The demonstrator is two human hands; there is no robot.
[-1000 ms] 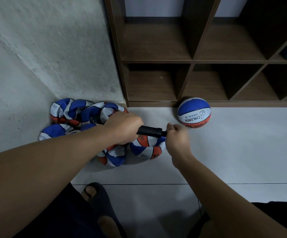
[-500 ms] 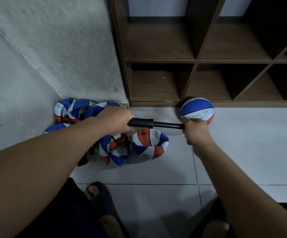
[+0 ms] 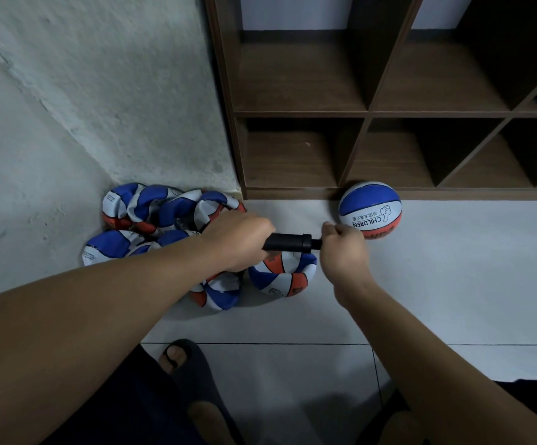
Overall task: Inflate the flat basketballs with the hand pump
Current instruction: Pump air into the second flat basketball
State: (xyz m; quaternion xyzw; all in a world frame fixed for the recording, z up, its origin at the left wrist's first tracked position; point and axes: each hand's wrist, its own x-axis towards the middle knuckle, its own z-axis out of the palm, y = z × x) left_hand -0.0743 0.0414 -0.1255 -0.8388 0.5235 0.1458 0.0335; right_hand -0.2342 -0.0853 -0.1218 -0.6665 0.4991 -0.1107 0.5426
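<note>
Black pump (image 3: pixel 288 242) gripped by both hands beside shelf (image 3: pixel 293 192) base

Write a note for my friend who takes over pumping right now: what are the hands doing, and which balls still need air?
Left hand: grip on the pump barrel, held level above the flat balls.
Right hand: grip on the pump's handle end, pushed close to the barrel.
Done: one round ball sits on the floor by the shelf.
Left: a pile of flat balls in the wall corner, plus a partly flat ball under the pump. I cannot see which ball the pump feeds.
</note>
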